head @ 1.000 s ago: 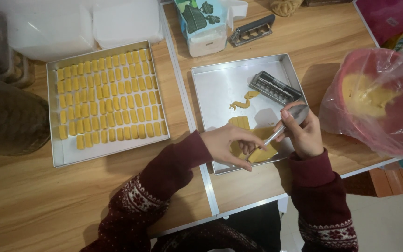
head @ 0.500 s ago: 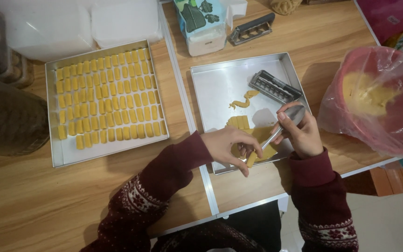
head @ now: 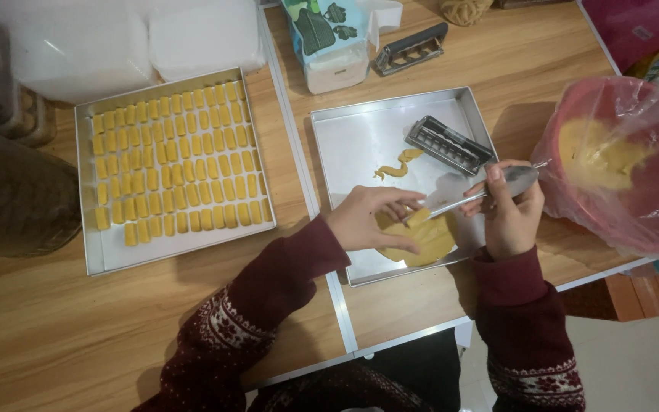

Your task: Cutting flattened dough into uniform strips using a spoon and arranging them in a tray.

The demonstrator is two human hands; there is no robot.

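Fingers [head: 390, 207] of your left hand [head: 368, 221] lie loosely together, flat on the near edge of the flattened yellow dough slab [head: 421, 238]; they pin it, no real pinch. Your right hand [head: 506, 214] is curled shut round the handle of a slim metal utensil [head: 490, 191], thumb on top, tip angled down-left onto the dough. Can't tell if it's a knife or a spoon-type blade.

Dough sits at the near right corner of the shallow silver metal tray [head: 360, 137], approx. between your two hands. A small curl of yellow dough scrap [head: 394, 166] lies further up the same tray, well apart from the slab, and a ribbed grey metal cutter [head: 448, 143] rests near the tray's far right side.

To do this step well: keep the left fingers flat w/ light pressure so the slab doesn't slide or dent, and hold them clear of the utensil tip, which is just beside them now. Keep the tool low and steady, wrist firm, so the edge stays clean.

Left of you, a second silver tray [head: 93, 259] holds neat rows of small yellow dough pieces [head: 173, 160]. Right of you, a red bowl wrapped in clear plastic bag [head: 627, 168] holds more yellow dough, near the right hand but not touching.
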